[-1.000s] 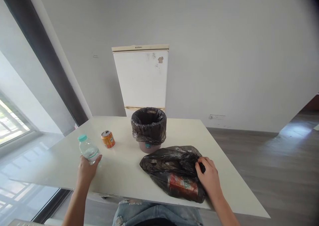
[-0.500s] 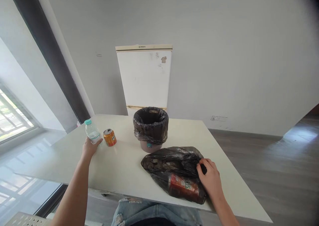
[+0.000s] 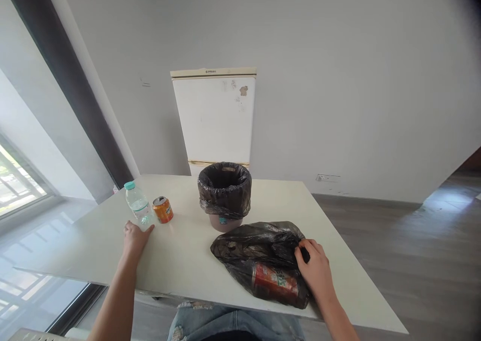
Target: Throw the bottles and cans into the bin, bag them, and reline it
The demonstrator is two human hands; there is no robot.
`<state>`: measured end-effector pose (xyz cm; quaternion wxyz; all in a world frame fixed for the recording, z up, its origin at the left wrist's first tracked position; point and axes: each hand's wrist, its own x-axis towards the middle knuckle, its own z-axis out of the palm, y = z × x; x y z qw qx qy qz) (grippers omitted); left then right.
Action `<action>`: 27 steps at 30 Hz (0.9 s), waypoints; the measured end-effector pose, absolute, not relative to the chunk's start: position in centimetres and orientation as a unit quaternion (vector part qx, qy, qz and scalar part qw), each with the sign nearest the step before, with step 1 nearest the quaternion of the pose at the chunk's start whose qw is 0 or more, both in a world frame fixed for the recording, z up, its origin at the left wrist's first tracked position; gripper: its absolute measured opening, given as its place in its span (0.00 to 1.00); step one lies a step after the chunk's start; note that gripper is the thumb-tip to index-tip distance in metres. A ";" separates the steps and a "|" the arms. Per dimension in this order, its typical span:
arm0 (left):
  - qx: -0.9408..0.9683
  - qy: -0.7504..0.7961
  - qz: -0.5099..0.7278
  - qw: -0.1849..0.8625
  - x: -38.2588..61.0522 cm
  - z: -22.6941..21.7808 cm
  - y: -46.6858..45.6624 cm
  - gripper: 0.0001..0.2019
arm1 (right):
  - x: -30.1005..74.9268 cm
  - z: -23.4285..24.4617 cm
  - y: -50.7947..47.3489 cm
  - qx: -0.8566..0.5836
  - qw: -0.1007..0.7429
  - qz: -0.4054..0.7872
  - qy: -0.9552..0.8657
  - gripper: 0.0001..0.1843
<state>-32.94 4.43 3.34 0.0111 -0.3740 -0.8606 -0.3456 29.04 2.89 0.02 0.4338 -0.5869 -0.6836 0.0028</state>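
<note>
A clear water bottle (image 3: 137, 204) with a teal cap stands upright on the white table (image 3: 180, 253), beside an orange drink can (image 3: 163, 209). My left hand (image 3: 134, 237) lies just in front of the bottle, fingers loosely apart, fingertips at its base and no longer wrapped round it. My right hand (image 3: 316, 268) pinches the gathered edge of a black plastic bag (image 3: 255, 248) that lies on the table's near right. A red can (image 3: 276, 282) shows through the bag.
A small bin (image 3: 224, 220) lined with a black bag stands at the table's middle. Behind the table is a white fridge (image 3: 214, 120) against the wall. A window runs along the left; wooden floor lies to the right.
My left hand carried the bottle away from me, set it upright next to the orange can, and drew back a little. My right hand stayed on the bag.
</note>
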 end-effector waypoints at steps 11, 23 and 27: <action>-0.392 -0.798 -0.423 0.175 -19.6 4.8 -2.2 0.27 | 29.0 0.2 2.8 -0.585 0.438 0.020 -0.682 0.07; -0.793 -0.482 -0.338 -0.155 -0.2 8.8 -2.2 0.13 | 28.8 0.5 2.6 -0.583 0.445 0.037 -0.679 0.07; -0.781 -0.490 -0.368 -0.120 0.6 6.5 0.5 0.18 | 28.9 0.4 2.7 -0.578 0.452 0.034 -0.679 0.07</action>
